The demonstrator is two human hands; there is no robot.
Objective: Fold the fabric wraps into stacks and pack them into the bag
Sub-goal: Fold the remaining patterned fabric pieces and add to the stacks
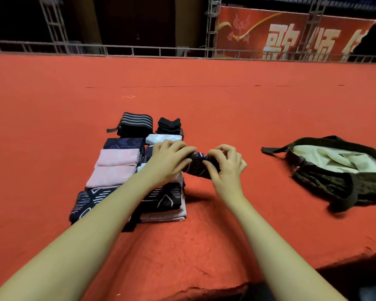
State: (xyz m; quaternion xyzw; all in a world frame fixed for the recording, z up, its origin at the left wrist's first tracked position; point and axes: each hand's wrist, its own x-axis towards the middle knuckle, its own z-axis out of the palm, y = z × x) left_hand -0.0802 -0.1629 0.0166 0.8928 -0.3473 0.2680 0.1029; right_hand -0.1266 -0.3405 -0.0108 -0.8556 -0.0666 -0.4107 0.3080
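Note:
Both hands hold one small dark patterned wrap [199, 165] just above the red carpet. My left hand [167, 161] grips its left end and my right hand [225, 165] pinches its right end with curled fingers. To the left lie folded wraps in stacks: pink ones [115, 168], a navy one with white lines [89, 202], a dark purple one [124, 143], a black one with grey stripes [136, 123], a black pile [169, 124] and a white one [163, 139]. The dark bag [339, 170] lies open at the right, its pale lining showing.
Everything rests on a red carpeted platform [204, 94] whose front edge drops off at the bottom right. A metal railing [139, 49] and a red banner [280, 33] stand at the far side. The bag's strap [274, 149] trails left on the carpet.

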